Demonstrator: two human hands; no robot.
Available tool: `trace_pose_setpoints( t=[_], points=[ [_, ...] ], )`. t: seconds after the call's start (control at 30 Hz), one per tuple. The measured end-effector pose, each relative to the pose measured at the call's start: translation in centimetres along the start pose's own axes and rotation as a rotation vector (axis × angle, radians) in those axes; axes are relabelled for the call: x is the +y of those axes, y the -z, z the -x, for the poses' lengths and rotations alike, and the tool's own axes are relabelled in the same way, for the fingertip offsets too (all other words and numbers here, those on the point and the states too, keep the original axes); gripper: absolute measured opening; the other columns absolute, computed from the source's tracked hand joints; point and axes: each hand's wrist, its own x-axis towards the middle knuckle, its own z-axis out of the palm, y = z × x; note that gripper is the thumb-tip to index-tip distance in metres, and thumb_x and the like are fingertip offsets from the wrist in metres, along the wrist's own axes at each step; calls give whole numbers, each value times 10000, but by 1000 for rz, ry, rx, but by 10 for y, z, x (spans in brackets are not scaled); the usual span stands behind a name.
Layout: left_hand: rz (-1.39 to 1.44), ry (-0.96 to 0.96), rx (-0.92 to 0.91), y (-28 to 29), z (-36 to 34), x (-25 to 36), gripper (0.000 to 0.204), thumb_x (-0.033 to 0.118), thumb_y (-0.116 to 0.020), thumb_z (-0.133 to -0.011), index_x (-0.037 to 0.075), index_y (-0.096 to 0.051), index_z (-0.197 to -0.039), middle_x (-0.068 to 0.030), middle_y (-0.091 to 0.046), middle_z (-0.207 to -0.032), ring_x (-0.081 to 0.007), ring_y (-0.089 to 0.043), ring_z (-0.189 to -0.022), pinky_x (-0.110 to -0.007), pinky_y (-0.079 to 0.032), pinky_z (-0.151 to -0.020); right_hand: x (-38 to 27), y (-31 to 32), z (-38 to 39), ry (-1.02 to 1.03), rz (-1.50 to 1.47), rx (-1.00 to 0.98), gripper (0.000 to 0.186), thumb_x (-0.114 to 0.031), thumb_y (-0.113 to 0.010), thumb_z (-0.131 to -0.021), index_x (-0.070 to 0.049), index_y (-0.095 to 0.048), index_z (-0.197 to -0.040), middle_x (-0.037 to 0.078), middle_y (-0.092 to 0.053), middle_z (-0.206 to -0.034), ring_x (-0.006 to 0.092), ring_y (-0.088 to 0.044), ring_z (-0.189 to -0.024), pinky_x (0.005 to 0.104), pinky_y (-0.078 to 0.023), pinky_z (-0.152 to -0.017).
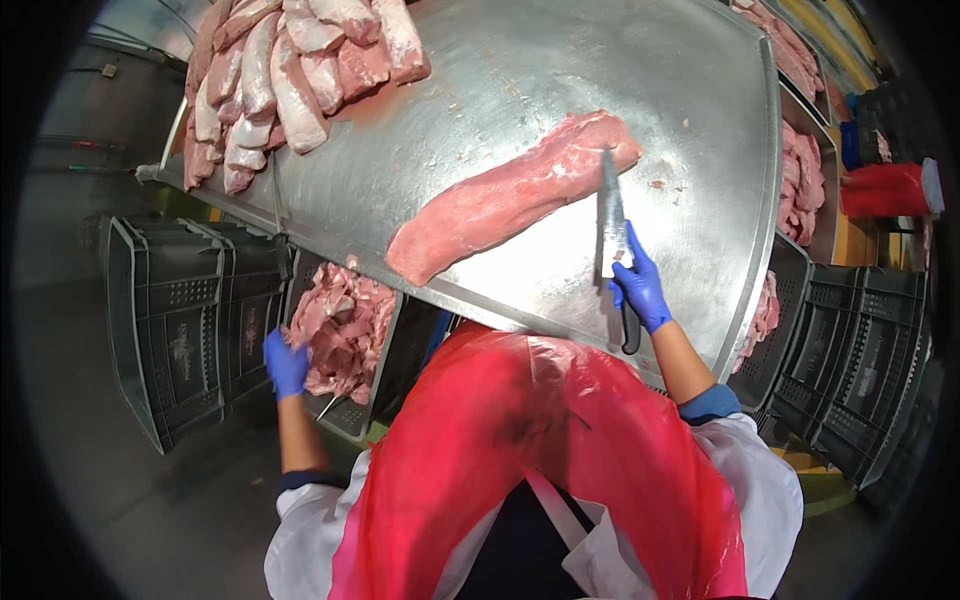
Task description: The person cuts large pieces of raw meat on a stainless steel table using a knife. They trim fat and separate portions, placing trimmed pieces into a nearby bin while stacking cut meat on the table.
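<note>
A long pink pork loin (510, 200) lies slantwise on the steel table (560, 60). My right hand (640, 285), in a blue glove, is closed round a knife (612, 220) near where blade and black handle meet. The blade points away from me, and its tip overlaps the loin's right end; whether it touches the meat I cannot tell. To the left, my blue-gloved left hand (287, 362) is beside a crate of meat trimmings (345, 330), below the table's edge. Its fingers are blurred and partly hidden, so its grip does not show.
A heap of loins (290, 70) covers the table's far left corner. Dark stacked crates (190, 320) stand on the left, more crates (850, 350) on the right. Along the right side are bins of meat (800, 185). Another person's red sleeve or apron (885, 190) shows at far right.
</note>
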Motion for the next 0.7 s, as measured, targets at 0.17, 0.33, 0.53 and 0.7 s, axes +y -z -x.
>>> trace_pose_setpoints(
  t=[0.17,0.33,0.53,0.7],
  points=[
    [-68,-952,104,-123,33,294,901,401,-738,-735,56,-389,-1491,-241,-377,-1515,-445,-319,-1424,-595,-237,-1156,5,4,20,39,28,45,799,28,-553,-937,-212,-193,-1609,23,-621,-854,71,-547,-570,239,-483,-475],
    [-329,-892,122,-130,-5,393,774,278,-741,-677,33,-472,-1361,-226,-501,-1368,-427,-490,-1260,-543,-386,-1083,17,18,60,131,141,178,803,20,-559,-935,-209,-190,-1611,7,-601,-840,62,-527,-589,226,-478,-508],
    [427,-619,-785,-101,-136,413,669,322,-723,-744,-35,-566,-1288,-220,-666,-1177,-357,-632,-1111,-444,-469,-1032,45,43,131,-31,-114,389,824,69,-521,-939,-232,-155,-1614,63,-632,-908,79,-532,-540,235,-475,-451],
    [852,11,-1044,-163,-65,392,551,381,-455,-991,-27,-548,-1350,-188,-637,-1285,-306,-628,-1133,-401,-442,-1071,83,48,166,-36,-208,566,814,65,-519,-951,-241,-160,-1614,49,-610,-856,90,-530,-536,238,-466,-446]
  ],
)
